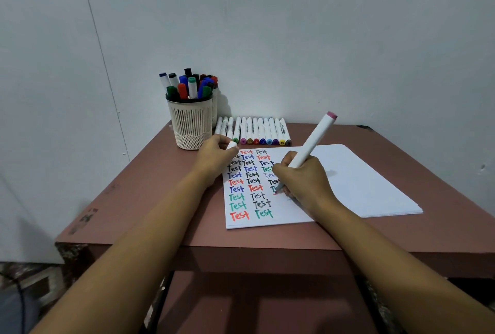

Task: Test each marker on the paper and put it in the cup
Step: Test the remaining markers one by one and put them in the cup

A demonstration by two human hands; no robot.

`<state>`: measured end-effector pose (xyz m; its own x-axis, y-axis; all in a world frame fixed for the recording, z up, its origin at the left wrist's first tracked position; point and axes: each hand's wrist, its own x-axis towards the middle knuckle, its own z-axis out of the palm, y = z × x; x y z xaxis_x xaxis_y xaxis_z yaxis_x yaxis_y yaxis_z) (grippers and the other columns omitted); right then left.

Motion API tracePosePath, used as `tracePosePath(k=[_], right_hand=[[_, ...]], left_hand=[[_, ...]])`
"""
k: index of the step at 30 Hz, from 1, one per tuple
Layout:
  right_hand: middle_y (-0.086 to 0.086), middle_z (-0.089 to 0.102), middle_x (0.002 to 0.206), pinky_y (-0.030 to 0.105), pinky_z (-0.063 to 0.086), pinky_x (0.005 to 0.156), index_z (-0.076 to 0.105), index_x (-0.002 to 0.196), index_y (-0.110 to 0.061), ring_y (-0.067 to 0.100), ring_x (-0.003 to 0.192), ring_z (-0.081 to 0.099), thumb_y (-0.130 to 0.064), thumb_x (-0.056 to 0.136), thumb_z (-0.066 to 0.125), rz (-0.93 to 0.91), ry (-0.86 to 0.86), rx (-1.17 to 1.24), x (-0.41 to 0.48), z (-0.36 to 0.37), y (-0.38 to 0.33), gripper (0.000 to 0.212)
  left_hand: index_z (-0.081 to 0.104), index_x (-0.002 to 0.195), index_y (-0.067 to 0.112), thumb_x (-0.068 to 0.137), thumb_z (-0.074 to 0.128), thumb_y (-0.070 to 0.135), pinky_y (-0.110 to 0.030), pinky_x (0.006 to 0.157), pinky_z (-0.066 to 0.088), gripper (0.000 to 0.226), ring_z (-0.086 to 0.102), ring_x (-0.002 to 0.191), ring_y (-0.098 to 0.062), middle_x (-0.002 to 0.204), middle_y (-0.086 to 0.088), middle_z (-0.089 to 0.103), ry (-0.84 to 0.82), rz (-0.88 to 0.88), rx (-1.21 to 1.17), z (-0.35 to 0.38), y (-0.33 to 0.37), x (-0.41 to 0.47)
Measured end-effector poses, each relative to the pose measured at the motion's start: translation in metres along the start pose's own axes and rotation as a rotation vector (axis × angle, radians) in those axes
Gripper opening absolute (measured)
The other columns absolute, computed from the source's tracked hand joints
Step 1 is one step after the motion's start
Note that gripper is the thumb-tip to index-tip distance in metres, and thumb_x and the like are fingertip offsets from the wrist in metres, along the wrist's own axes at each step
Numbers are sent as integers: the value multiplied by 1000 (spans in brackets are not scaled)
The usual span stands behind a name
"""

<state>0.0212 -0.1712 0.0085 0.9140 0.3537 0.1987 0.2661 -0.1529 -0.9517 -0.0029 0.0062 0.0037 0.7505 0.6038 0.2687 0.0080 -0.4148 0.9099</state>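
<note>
Writing: the paper (348, 173), top sheet of a thin white stack, carries the word "Test" repeated in three columns in black, red, blue and green. The third column, nearest the right hand (302, 183), is partly covered by the knuckles; only fragments such as "Te" show there, and one faint grey entry is barely legible. The top of the first column is cut off by the left hand (214, 156).

Marker in use (310, 143): white barrel, pink end cap pointing up and away from the right hand; print on the barrel is not readable. The tip sits at the paper just under the fingers, beside a short red-pink stroke.

Right hand: closed around the marker in a writing grip, heel of the hand resting on the paper, forearm extended from the lower right.

Left hand: resting on the top left corner of the sheet, fingers curled around a small white cap (232, 144).

Row of markers (257, 131): white barrels lying side by side just beyond the left hand, coloured ends toward the person; small marks on the caps are too small to read.

Cup (190, 124): beige slotted holder, just beyond and left of the left hand, filled with capped markers standing upright. A second holder behind it is mostly hidden.

Table (160, 186): reddish-brown, set against a pale wall.
</note>
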Motion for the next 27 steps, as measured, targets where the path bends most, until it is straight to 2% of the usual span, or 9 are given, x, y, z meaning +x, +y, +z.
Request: tracePosePath(k=[3, 8, 10, 13, 16, 20, 27], right_hand=[[-1, 46, 49, 21, 40, 44, 46, 58, -13, 9, 40, 46, -4, 78, 60, -8, -16, -20, -1, 1, -1, 26], [-7, 45, 44, 26, 53, 50, 47, 57, -12, 6, 39, 49, -5, 78, 61, -13, -42, -57, -2, 1, -1, 26], [-8, 44, 42, 24, 47, 45, 47, 57, -12, 7, 38, 48, -5, 78, 61, -2, -27, -42, -2, 0, -1, 27], [-1, 46, 46, 20, 40, 44, 46, 56, -12, 10, 38, 49, -4, 78, 60, 6, 46, 13, -1, -2, -1, 28], [-1, 46, 49, 22, 42, 46, 45, 56, -13, 9, 41, 48, -6, 78, 61, -1, 51, -18, -2, -1, -1, 29], [-1, 50, 55, 30, 57, 56, 47, 58, -13, 13, 51, 54, -8, 80, 63, -17, 67, -74, -4, -1, -3, 28], [-1, 50, 54, 24, 48, 48, 48, 59, -13, 9, 45, 52, -8, 79, 63, -5, 41, -81, -5, -2, -3, 26]], left_hand=[[57, 105, 9, 87, 62, 14, -17, 60, 41, 20, 55, 82, -13, 93, -1, 58, 1, 6, 4, 0, -1, 1], [58, 105, 9, 86, 63, 14, -19, 65, 44, 21, 56, 82, -13, 93, -2, 60, -7, -7, -4, 0, -2, 2], [58, 106, 8, 86, 63, 14, -17, 63, 44, 21, 55, 79, -11, 92, -2, 59, -8, -4, -3, 0, -2, 2], [58, 105, 9, 86, 62, 14, -17, 61, 42, 20, 54, 77, -9, 92, -1, 59, -9, -2, 0, 0, -2, 2], [58, 107, 8, 86, 62, 14, -17, 62, 42, 21, 55, 80, -11, 93, -1, 59, -12, 1, 11, 0, -2, 1], [58, 106, 9, 87, 62, 14, -16, 61, 42, 21, 54, 79, -9, 93, -1, 59, -8, 5, 17, 0, -1, 1], [58, 106, 9, 86, 62, 15, -18, 63, 44, 21, 55, 79, -11, 95, -3, 60, -9, 4, 25, 0, -2, 2]])
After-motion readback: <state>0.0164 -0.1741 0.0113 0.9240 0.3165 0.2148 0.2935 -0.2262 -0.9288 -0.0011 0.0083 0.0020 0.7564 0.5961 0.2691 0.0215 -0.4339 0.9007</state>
